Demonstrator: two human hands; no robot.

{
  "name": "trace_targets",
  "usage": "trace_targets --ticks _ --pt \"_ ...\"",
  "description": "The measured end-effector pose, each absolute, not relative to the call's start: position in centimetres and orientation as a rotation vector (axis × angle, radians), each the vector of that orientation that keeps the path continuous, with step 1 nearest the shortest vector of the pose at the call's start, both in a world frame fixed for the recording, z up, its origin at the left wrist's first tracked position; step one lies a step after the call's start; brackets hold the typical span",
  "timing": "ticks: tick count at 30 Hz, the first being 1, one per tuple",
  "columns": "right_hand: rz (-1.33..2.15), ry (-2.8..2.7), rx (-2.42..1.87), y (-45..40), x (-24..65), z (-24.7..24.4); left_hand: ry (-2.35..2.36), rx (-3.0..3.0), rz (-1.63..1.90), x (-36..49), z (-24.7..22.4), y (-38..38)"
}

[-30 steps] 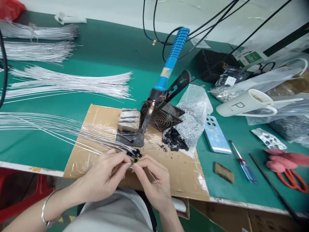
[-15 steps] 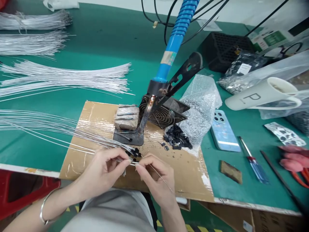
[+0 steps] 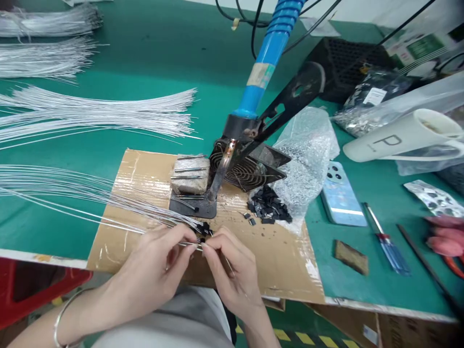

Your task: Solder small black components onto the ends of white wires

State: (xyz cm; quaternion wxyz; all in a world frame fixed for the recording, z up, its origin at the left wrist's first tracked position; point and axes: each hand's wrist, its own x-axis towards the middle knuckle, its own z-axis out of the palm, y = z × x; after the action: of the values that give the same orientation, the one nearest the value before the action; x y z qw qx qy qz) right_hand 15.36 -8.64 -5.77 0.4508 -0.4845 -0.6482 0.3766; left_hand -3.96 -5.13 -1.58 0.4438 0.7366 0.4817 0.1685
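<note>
My left hand [image 3: 155, 266] pinches thin white wires near their ends, over the cardboard sheet [image 3: 290, 261]. Close on its right, my right hand [image 3: 235, 270] pinches a thin wire, with fingertips almost meeting those of the left. Just above the fingertips lie small black connectors [image 3: 205, 228] at the ends of a fan of white wires [image 3: 72, 191]. Behind them a wrapped block [image 3: 190, 175] with metal rods rests on a dark metal plate [image 3: 208, 209]. The small parts between my fingertips are too tiny to make out.
A blue tube [image 3: 264, 63] on a metal stand rises over a black fan [image 3: 242, 169]. Black pieces [image 3: 270, 205] spill from a plastic bag [image 3: 308, 145]. Rightward lie a phone [image 3: 342, 193], a screwdriver [image 3: 387, 241] and a white mug [image 3: 391, 137]. Wire bundles [image 3: 108, 113] lie left.
The view has shifted slightly. My right hand has moved a little up and left, and the wire trailing across it shows less. Both hands keep their pinch.
</note>
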Motion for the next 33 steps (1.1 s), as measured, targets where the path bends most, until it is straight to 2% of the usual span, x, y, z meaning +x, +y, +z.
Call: trace_targets --ticks 4,8,14,18,33 --pt "0.834 -1.570 -1.197 -8.6 14.8 -6.1 1.215 1.775 0.446 -3.4 -1.9 -5.3" --pt "0.894 -1.446 -1.232 -8.9 14.6 -6.6 1.175 1.572 0.494 -3.1 -2.6 -5.1" --pt "1.180 -0.848 -1.197 -9.2 15.5 -7.4 1.205 1.328 0.573 -3.0 -2.5 -4.6" --pt "1.110 -0.555 -1.155 -8.9 15.3 -7.4 1.209 1.250 0.595 -3.1 -2.6 -4.4" --pt "1.024 -1.017 -1.336 -8.8 13.2 -6.3 1.189 1.242 0.684 -3.0 -2.5 -4.3"
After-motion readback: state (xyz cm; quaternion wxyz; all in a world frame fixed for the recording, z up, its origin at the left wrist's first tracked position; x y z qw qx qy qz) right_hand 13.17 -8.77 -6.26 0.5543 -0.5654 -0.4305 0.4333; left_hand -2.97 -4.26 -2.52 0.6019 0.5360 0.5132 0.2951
